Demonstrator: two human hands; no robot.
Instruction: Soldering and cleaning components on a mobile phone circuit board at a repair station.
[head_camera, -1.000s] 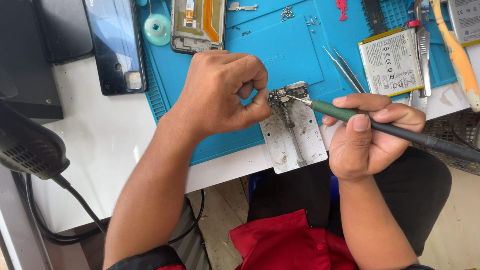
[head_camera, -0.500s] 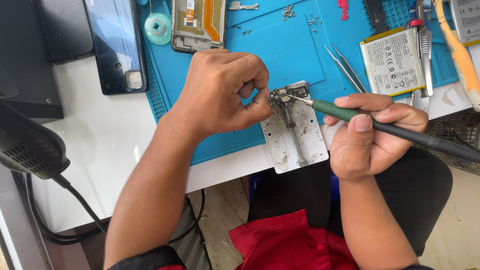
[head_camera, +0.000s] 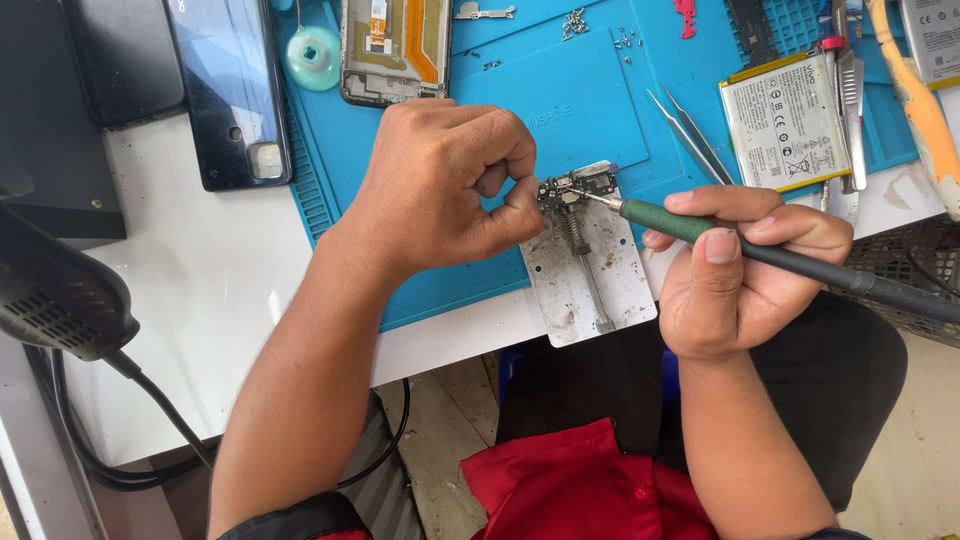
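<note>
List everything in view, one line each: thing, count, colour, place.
small circuit board: 1, dark, clamped atop the holder
metal board holder: 1, silver, mat's front edge
soldering iron: 1, green grip, tip on the board
work mat: 1, blue, on white table
tweezers: 1, silver, on mat
phone battery: 1, white, right
phone frame: 1, top
phone: 1, dark, left
left hand: pinching at board
right hand: holding iron

At the top right of your blue mat lay a flat rectangular battery, its label white with a yellow edge. A dark phone lay at upper left, glossy side up, possibly its screen, showing nothing.
</note>
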